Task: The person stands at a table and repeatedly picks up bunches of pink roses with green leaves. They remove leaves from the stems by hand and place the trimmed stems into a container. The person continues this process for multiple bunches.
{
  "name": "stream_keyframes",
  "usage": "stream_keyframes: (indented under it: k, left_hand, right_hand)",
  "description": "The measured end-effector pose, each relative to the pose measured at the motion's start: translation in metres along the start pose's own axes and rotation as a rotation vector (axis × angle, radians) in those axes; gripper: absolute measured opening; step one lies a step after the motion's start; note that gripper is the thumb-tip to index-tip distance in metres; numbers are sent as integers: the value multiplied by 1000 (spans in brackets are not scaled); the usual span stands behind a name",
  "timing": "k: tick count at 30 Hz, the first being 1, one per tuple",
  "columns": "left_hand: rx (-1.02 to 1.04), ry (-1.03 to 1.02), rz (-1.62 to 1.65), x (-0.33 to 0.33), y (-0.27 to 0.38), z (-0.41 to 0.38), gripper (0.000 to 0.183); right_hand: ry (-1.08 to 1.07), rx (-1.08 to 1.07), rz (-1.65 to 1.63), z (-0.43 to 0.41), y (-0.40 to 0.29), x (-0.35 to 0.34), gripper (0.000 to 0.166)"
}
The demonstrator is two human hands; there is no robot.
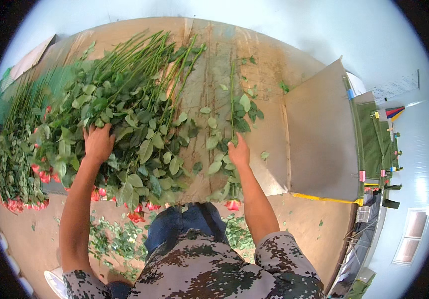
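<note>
A large heap of cut long-stemmed roses lies on the worktable, stems pointing away from me and red-pink blooms hanging at the near edge. My left hand reaches into the leaves of this heap; its fingertips are hidden by foliage, so what it grips does not show. To the right, a single rose stem lies apart from the heap, its pink bloom over the near edge. My right hand holds this stem between thumb and forefinger, among its leaves.
At the far left lies another bunch of roses. A grey upright panel with clipped green fabric bounds the table's right side. Loose leaves are scattered on the tabletop, and many cut leaves litter the floor.
</note>
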State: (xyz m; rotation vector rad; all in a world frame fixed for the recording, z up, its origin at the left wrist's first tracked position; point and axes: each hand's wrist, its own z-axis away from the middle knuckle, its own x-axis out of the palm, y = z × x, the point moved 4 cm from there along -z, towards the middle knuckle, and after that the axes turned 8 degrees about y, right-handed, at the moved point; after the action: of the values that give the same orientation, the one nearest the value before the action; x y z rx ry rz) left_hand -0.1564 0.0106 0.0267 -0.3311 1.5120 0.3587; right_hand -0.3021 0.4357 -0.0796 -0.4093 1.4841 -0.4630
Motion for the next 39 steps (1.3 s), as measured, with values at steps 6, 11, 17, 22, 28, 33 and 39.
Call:
stream_keyframes:
  k: [6, 11, 17, 22, 28, 33, 39]
  left_hand:
    - [202, 549, 115, -52, 65, 33, 26]
    - [126, 207, 521, -8, 152, 63, 35]
    - [-109, 72, 261, 73, 170, 61, 54]
    - [-198, -50, 232, 85, 160, 53, 43]
    - [-218, -5, 537, 73, 143, 31, 28]
    - [-396, -287, 1171, 59, 126, 21, 27]
    - [-76, -238, 1059, 78, 132, 33, 30]
  right_hand:
    - [-106, 151, -2, -10, 26, -28, 41]
    - [-34, 21, -95, -22, 42, -25, 36]
    - [-72, -6, -179, -37, 60, -25, 39]
    - [-29, -28, -142, -32, 48, -39, 40]
    - [413, -305, -99, -18, 9, -76, 36]
    - [-226, -67, -654, 18, -57, -29, 30]
    - [-870, 193, -741, 46, -153, 85, 57]
